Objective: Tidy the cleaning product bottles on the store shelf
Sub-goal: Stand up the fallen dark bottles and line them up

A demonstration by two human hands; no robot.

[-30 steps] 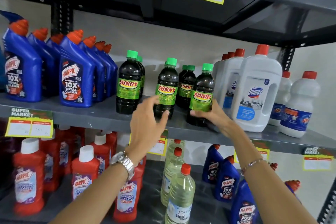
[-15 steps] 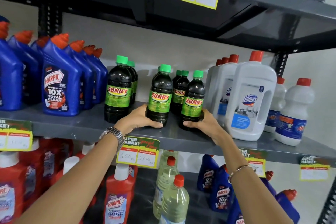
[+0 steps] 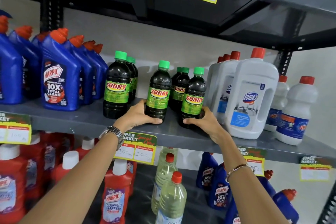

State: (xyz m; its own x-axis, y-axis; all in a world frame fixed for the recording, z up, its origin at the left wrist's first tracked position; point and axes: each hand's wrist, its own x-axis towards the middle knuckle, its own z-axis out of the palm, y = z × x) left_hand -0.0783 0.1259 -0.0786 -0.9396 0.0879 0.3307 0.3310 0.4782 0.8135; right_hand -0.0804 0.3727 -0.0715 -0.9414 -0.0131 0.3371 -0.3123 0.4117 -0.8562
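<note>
Dark Sunny bottles with green caps stand upright on the grey middle shelf [image 3: 76,122]. My left hand [image 3: 137,116] is wrapped around the base of the middle Sunny bottle [image 3: 159,91]. My right hand [image 3: 201,122] grips the base of the right front Sunny bottle [image 3: 193,96]. A third front Sunny bottle [image 3: 117,85] stands free to the left, with more Sunny bottles behind each one. Both held bottles rest on the shelf near its front edge.
Blue Harpic bottles [image 3: 56,76] fill the shelf's left side. White Domex jugs [image 3: 252,94] and smaller white bottles [image 3: 296,111] stand right. Below are red Harpic bottles [image 3: 114,194], clear bottles [image 3: 171,200] and more blue ones. Price tags [image 3: 138,148] hang on the shelf edges.
My left hand dropped from the middle bottle's label to its base and closed around it. My right hand kept its hold on the right bottle. The view shifted closer and slightly right.
</note>
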